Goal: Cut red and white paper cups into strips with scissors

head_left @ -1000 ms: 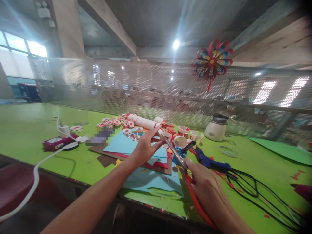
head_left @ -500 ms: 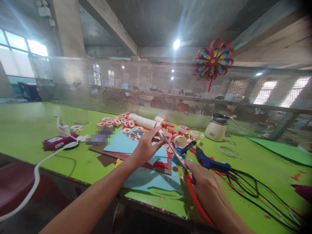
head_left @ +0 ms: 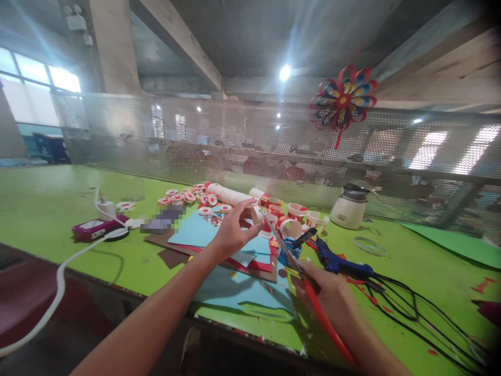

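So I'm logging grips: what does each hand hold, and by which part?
Right hand holds scissors by the red handles. Left hand pinches a small white paper piece at its edge.

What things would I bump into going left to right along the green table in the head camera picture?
Pink box → blue paper → left hand → scissors → glue gun → white pot → black cables.

Left hand (head_left: 230,232) raised, fingers pinched (forearm outstretched), right hand (head_left: 332,297) curled in a grip
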`<state>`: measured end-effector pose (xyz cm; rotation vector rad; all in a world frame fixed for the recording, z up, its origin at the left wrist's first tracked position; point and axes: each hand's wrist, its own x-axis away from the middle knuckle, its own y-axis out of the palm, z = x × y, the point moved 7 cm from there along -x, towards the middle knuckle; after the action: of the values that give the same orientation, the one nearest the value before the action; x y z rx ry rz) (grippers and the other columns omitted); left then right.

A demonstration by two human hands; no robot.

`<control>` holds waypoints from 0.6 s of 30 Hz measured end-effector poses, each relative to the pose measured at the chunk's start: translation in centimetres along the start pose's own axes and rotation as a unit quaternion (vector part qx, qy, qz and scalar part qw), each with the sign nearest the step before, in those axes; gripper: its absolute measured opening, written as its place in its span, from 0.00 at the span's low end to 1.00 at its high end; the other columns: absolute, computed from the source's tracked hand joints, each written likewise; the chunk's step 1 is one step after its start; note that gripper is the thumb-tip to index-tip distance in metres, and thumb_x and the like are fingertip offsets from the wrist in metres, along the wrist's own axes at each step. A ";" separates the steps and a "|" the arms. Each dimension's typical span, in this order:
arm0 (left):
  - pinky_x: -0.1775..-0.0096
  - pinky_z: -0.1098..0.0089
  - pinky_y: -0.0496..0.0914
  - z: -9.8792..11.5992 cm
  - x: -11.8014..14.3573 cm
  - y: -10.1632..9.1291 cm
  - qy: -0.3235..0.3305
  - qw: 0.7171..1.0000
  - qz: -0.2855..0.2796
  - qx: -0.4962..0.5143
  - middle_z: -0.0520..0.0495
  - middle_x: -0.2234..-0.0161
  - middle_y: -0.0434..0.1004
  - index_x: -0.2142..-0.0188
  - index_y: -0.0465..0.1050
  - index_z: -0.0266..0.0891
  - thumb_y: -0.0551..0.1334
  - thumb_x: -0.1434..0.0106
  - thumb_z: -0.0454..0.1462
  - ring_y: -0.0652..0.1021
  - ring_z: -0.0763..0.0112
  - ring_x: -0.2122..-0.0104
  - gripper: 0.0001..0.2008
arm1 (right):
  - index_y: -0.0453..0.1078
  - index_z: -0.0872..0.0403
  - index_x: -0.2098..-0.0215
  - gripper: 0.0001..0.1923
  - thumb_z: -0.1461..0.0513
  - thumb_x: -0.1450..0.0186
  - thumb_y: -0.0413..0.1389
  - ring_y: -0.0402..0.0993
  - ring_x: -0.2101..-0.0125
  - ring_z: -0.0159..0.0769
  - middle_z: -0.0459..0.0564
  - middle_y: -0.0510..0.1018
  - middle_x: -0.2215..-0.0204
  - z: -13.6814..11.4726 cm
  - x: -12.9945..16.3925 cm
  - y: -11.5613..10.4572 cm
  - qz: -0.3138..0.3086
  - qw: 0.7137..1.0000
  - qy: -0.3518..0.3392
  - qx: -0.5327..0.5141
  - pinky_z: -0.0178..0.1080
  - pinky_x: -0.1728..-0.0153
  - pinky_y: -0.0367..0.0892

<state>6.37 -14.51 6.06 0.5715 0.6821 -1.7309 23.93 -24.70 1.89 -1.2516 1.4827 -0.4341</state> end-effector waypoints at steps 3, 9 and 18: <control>0.68 0.71 0.70 0.4 -0.2 0.3 -0.032 0.992 -0.047 0.111 0.45 0.65 0.73 0.52 0.65 0.37 0.66 0.46 0.38 0.74 0.70 0.67 0.22 | 0.74 0.57 0.58 0.17 0.59 0.38 0.49 0.73 0.80 0.37 0.47 0.77 0.80 -0.2 -0.1 -1.1 0.051 0.999 -0.001 -0.015 0.34 0.77 0.67; 0.69 0.68 0.65 1.7 0.3 0.6 -0.072 0.960 -0.113 0.245 0.41 0.60 0.74 0.51 0.70 0.37 0.61 0.42 0.37 0.70 0.72 0.70 0.18 | 0.74 0.59 0.60 0.16 0.59 0.39 0.50 0.68 0.81 0.34 0.46 0.73 0.81 -1.3 0.2 -2.4 0.118 0.992 -0.029 -0.021 0.33 0.78 0.65; 0.74 0.71 0.62 -0.5 0.6 0.0 -0.206 0.895 -0.083 0.386 0.42 0.71 0.75 0.65 0.74 0.33 0.57 0.43 0.45 0.72 0.71 0.74 0.17 | 0.76 0.50 0.60 0.13 0.55 0.38 0.53 0.71 0.77 0.36 0.45 0.76 0.77 -2.9 0.9 -2.5 -0.131 0.976 -0.049 -0.168 0.35 0.76 0.68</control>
<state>6.21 -14.57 5.34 0.6529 -0.3031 -2.1832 22.64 -27.42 4.43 -1.7258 1.3466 -0.2942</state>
